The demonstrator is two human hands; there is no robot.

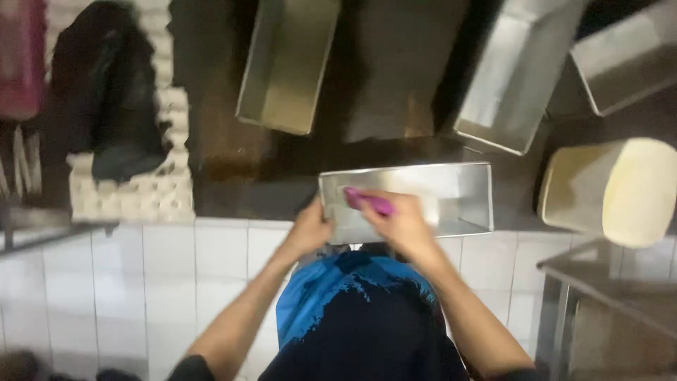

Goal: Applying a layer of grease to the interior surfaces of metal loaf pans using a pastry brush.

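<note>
A rectangular metal loaf tin (423,201), shiny and empty, sits at the counter's (233,176) near edge, gripped at its left end by the left hand (310,229). The right hand (398,222) is closed around a pink brush (370,202) inside it; motion blur hides the bristles. Three more tins (285,67) lie beyond.

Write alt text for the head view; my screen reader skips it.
The person's left hand steadies a rectangular metal loaf pan while the right hand works a pink tool inside it. More metal pans lie on the dark counter.
</note>
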